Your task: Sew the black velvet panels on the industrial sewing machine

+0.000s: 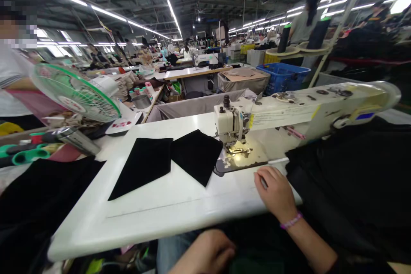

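My right hand [275, 189] rests at the front edge of the white sewing table [154, 218], just in front of the sewing machine's needle area. Its fingers are curled in to the thumb, and whether they pinch anything is hidden. Below the table edge, over my lap, my left hand [212, 249] is closed, close to dark cloth; what it may grip does not show. Two black fabric pieces [146, 162] lie on the table, their corners meeting, and the right one reaches the sewing machine [229, 124]. The machine's lamp lights its needle plate [239, 158].
Black cloth [353, 171] is heaped at the right, and more black fabric [41, 197] hangs at the left. A green-rimmed fan [77, 94], a metal flask [78, 139] and thread spools [30, 156] stand left. Behind the machine is a blue basket [282, 78]. A person [16, 68] is at far left.
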### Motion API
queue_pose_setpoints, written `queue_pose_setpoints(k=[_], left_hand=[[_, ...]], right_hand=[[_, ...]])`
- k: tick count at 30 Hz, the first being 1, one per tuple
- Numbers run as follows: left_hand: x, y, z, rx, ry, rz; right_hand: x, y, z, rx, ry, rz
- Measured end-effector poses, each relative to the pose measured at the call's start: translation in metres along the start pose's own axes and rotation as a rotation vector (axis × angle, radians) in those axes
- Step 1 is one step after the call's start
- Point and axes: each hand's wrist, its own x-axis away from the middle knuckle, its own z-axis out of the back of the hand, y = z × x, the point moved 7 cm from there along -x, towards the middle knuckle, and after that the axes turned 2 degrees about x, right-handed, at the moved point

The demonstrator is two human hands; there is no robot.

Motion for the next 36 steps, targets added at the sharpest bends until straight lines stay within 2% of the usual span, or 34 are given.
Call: queue_pose_setpoints(k=[3,5,6,8,11,16,19,22,27,32,34,36], left_hand=[[-0.019,0.018,0.043,-0.162,0.205,0.024],[-0.046,0.029,0.077,-0.496,0.334,0.051],[-0.063,0.031,0.089,-0.672,0.341,0.090],[-0.096,0.032,0.108,-0.797,0.368,0.141],[-0.130,0.027,0.116,-0.882,0.364,0.205],[-0.145,0.022,0.105,-0.983,0.311,0.264],[-0.146,0.022,0.105,-1.004,0.280,0.247],[-0.136,0.021,0.107,-0.995,0.248,0.189],[-0.084,0.019,0.092,-0.953,0.172,0.077],[-0.039,0.033,0.069,-0.881,0.152,-0.066],[-0.035,0.037,0.066,-0.822,0.114,-0.080],[-0.041,0.039,0.073,-0.751,0.106,-0.070]], right_hand=[[0.001,0.000,0.002,-0.010,0.012,0.003],[0.001,-0.001,0.003,-0.022,0.014,0.009],[0.001,-0.001,0.004,-0.027,0.015,0.013],[0.000,-0.001,0.005,-0.033,0.018,0.017],[-0.001,-0.002,0.007,-0.036,0.028,0.016],[-0.003,-0.003,0.006,-0.050,0.030,0.000],[-0.003,0.000,0.006,-0.075,0.021,-0.009],[-0.002,0.002,0.007,-0.124,0.008,-0.009],[-0.003,-0.012,0.002,-0.247,-0.043,0.018],[-0.010,-0.051,-0.010,-0.289,-0.143,0.244],[-0.011,-0.061,-0.009,-0.256,-0.147,0.323],[-0.011,-0.066,-0.004,-0.227,-0.154,0.365]])
